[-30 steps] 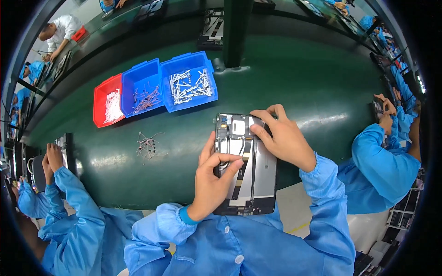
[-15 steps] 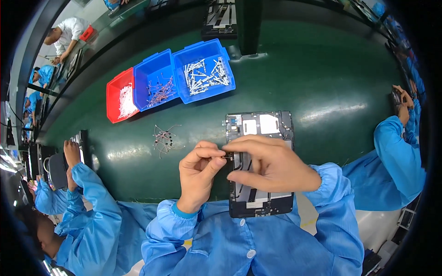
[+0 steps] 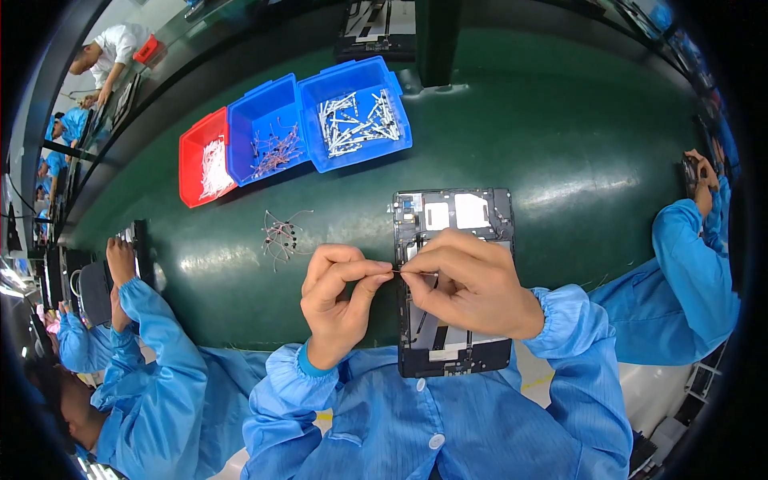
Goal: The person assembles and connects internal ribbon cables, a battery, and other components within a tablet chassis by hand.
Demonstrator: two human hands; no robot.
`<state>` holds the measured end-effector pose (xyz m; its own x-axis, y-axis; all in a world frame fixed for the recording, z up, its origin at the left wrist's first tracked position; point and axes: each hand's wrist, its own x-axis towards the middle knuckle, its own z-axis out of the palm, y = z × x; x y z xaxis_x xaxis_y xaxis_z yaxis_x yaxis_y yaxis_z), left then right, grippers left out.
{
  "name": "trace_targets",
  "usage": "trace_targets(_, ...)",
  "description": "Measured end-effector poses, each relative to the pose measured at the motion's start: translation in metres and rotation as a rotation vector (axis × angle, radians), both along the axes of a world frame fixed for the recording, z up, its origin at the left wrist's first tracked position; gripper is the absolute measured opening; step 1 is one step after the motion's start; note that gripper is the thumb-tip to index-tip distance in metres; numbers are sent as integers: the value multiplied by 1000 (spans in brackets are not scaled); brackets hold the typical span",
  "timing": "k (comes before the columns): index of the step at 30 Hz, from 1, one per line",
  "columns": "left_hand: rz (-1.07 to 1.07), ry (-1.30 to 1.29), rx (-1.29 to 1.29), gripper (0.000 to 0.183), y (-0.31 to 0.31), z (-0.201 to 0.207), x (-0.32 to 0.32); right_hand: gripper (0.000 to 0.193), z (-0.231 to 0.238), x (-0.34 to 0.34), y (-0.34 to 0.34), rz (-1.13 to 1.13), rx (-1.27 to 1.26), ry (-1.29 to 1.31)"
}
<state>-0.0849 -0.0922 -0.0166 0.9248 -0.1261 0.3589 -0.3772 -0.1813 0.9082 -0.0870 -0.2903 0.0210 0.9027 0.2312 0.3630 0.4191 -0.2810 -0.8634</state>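
My left hand [image 3: 336, 300] is closed, thumb and forefinger pinching one end of a thin wire [image 3: 397, 272]. The other end is pinched by my right hand [image 3: 478, 286], so the wire spans the small gap between my fingertips. What sits at its ends is hidden by my fingers. Beneath my right hand lies an opened tablet [image 3: 498, 352], a black frame with its inside parts facing up; my hand covers its middle. Left of the tablet, a loose pile of thin wires with small black parts [image 3: 280, 238] rests on the green table [image 3: 560, 144].
Beyond the wire pile stand a red bin [image 3: 189, 164] of white pieces, a blue bin [image 3: 240, 112] of reddish wires and another blue bin [image 3: 320, 86] of white-and-black strips. A dark post [image 3: 438, 44] rises behind. Co-workers in blue sleeves [image 3: 164, 320] sit on both sides.
My right hand's thumb and forefinger have closed together at the wire, where they were apart before. My left hand has shifted slightly left, and the wire now shows between both hands.
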Motion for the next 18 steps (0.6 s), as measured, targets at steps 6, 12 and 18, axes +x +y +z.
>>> trace_targets(6,-9,183,72,39,-1,4,13,12,-13,11,-6,-21,-17,-34)
trace_targets(12,-207,871,-149,35,5,15,33,8,-28,20,-8,0,-123,68)
trace_targets(18,-250,953,-116,20,2,15,43,9,-34,18,-7,-21,-199,74)
